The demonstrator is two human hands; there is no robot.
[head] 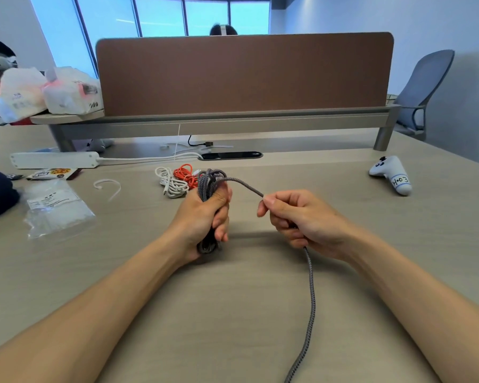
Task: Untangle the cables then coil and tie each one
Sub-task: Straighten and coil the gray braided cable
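Over the desk (233, 313), the left hand (202, 219) is gripping a coiled bundle of the grey cable (311, 294) while the right hand (296, 219) is pinching its loose strand, with white cable (170, 183) and orange cable (186, 174) lying just behind.

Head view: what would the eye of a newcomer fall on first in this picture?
First, the grey braided cable, bundled into a coil in the grip of the left hand at the centre of the desk, while the right hand pinches a strand that runs on toward the bottom edge. Just behind the coil lie a bright orange cable and a white cable, heaped together.
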